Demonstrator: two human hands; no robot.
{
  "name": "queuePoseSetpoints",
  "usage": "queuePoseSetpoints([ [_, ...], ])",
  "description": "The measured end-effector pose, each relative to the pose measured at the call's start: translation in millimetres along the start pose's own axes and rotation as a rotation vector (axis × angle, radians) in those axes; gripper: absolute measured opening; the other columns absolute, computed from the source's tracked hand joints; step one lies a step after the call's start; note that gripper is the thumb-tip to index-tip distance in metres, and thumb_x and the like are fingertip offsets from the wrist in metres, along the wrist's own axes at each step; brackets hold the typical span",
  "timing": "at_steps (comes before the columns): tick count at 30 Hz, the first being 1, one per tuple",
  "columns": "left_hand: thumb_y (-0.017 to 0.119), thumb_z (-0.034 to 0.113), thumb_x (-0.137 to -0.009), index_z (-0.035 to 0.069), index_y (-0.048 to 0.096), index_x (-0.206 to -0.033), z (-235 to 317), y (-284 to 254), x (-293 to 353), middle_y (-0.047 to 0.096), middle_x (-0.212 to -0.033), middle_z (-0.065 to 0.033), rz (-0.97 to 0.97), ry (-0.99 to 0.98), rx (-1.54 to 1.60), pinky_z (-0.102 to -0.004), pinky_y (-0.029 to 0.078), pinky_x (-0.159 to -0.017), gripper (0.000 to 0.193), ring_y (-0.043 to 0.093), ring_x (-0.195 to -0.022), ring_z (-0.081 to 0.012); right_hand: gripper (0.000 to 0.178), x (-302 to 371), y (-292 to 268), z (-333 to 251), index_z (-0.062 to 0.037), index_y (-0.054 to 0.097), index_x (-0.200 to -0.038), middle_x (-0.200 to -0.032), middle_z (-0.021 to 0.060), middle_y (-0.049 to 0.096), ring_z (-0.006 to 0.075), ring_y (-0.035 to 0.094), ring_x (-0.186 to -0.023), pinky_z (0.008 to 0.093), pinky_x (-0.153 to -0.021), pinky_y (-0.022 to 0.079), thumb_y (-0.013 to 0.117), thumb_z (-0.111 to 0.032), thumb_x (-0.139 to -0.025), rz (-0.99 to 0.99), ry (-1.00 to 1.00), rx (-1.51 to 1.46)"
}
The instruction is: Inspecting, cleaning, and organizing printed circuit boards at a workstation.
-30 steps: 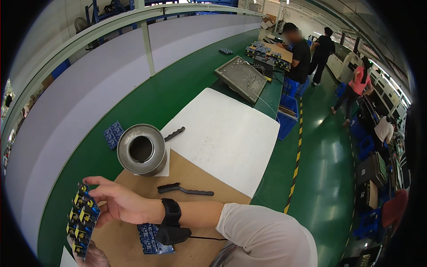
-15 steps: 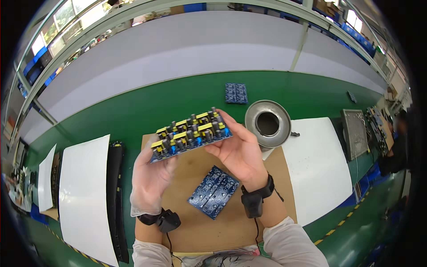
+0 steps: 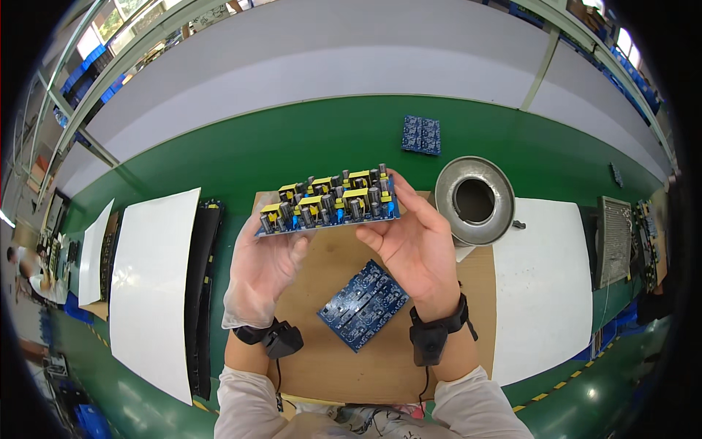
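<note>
Between my two hands a circuit board is held up above the bench, its top crowded with yellow transformers, dark cylinders and blue parts. My left hand, in a thin clear glove, grips its left end. At the right end my bare right hand holds the edge, fingers behind and thumb below. Under them a blue circuit board lies at an angle, solder side up, on a brown board. Black straps with small boxes circle both wrists.
A round metal pot with a wide rim stands right of my right hand. Another blue board lies farther back on the green bench. White sheets flank the brown board, one at left, one at right. A metal-framed panel is far right.
The held circuit board has turned slightly, so it sits more level, its right end lower. Both hands still hold it. The whole view has shifted.
</note>
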State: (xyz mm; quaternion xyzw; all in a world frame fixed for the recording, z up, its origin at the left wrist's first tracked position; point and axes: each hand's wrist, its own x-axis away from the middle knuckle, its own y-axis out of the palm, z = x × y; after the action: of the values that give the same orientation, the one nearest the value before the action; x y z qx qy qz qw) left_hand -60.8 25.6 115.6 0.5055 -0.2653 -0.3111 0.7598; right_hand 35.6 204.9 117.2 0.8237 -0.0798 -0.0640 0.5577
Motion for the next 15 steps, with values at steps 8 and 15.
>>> queuePoseSetpoints([
  [8,0.044,0.038,-0.093,0.0,0.049,-0.117,-4.1,5.4,-6.8,0.061,-0.099,-0.0162,0.114,0.046,-0.154,-0.0323,0.06,-0.057,0.045,0.065,-0.08,-0.0268,0.038,-1.0,-1.8,3.1,-0.0054,0.04,-0.128,-0.111,0.01,0.057,0.0263,0.061,-0.088,0.0383,-0.075,0.054,0.044,-0.015,-0.092,0.036,0.034,-0.056],
  [15,0.049,0.038,-0.091,0.005,0.049,-0.117,-5.0,4.0,-1.8,0.061,-0.103,-0.0144,0.099,0.012,-0.156,-0.031,0.059,-0.056,0.042,0.065,-0.08,-0.0258,0.039,5.9,0.4,-0.2,-0.0047,0.04,-0.129,-0.112,0.0098,0.057,0.0255,0.06,-0.091,0.0379,-0.075,0.053,0.044,-0.016,-0.091,0.038,0.01,-0.029],
])
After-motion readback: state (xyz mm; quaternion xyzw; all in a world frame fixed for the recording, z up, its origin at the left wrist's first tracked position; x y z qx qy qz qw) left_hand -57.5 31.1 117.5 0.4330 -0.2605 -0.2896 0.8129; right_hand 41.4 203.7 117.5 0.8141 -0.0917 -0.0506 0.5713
